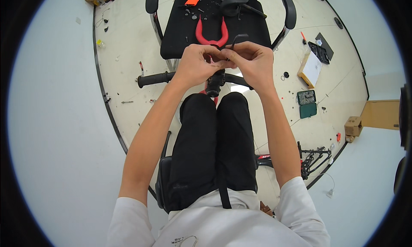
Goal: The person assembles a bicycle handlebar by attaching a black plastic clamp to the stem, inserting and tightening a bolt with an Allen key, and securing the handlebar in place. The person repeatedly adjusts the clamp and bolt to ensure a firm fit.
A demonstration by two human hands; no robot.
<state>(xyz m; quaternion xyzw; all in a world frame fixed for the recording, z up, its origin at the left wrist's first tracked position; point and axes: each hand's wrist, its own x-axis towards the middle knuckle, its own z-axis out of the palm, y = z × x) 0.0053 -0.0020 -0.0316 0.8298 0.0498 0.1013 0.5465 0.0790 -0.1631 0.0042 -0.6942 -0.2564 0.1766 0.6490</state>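
My left hand [198,66] and my right hand [251,63] meet over the head of a red bicycle fork [212,40]. From between my right thumb and fingers rises a thin black L-shaped hex key [239,36]. The fingers of my left hand are pinched together by the fork's crown; what they grip is hidden. Just below my hands is a black handlebar stem [214,84], and the handlebar with its black grip [151,79] runs out to the left. My knees are at either side of the stem's lower end.
A black office chair [174,43] ahead carries a bicycle saddle [234,3], an orange item [192,2] and several small metal parts. On the floor at right are a green parts case [307,111], a white-topped box [310,69], a cardboard box [353,126] and a bicycle frame [315,157].
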